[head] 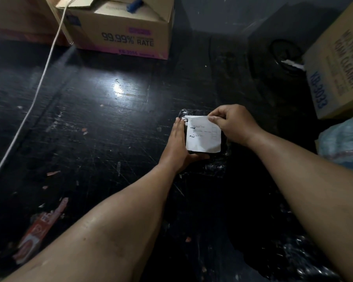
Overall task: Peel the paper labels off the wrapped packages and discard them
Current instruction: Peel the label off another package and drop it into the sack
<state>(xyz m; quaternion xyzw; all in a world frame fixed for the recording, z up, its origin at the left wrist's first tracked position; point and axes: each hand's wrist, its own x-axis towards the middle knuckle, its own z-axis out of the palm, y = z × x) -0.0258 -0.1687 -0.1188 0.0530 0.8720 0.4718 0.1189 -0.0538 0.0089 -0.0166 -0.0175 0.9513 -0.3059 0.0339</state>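
A small package wrapped in shiny black plastic (214,166) is held above the dark floor in the middle of the view. A white paper label (203,137) with black print covers its top face. My left hand (178,146) grips the package along its left side, thumb under the near edge. My right hand (231,123) pinches the label's far right corner between thumb and fingers, and that corner is lifted off the wrap. The rest of the label lies flat on the package.
An open cardboard box (120,27) stands at the back, another box (338,68) at the right with a pale plastic bag (344,143) below it. A white cord (37,88) runs along the left. More black wrapped plastic (293,251) lies near right. Paper scraps and a red wrapper (39,228) litter the floor.
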